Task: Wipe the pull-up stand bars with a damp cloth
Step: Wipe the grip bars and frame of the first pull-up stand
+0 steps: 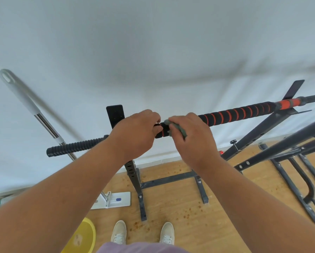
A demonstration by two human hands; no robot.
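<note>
The person is standing at the pull-up stand, looking down over the top bar (pixel 235 114), which is running from lower left to upper right across the view, wrapped in black foam with an orange spiral on the right stretch and ribbed black grip on the left end. The left hand (pixel 136 132) is gripping the bar just left of the middle, its fingers (pixel 155 118) curling over the top and the thumb tucking underneath, close to the black upright post (pixel 133 167). The right hand (pixel 191 136) is lying right beside it, almost touching, and is pressing a grey-green cloth (pixel 178 127) against the bar; its fingers are curling around the cloth and the foam together, with a strip of cloth showing along the knuckle side. Whether the cloth is wet is not clear from here. The stand's base frame (pixel 171 179) is resting on the wooden floor (pixel 180 212) in front of a white wall (pixel 153 42). A flat mop (pixel 114 199) is leaning against the wall at the left, its handle crossing behind the bar's end. A yellow bucket (pixel 83 238) is sitting at the lower left, and two light shoes (pixel 118 232) are showing at the bottom. More black bars (pixel 284 143) are reaching in from the right.
</note>
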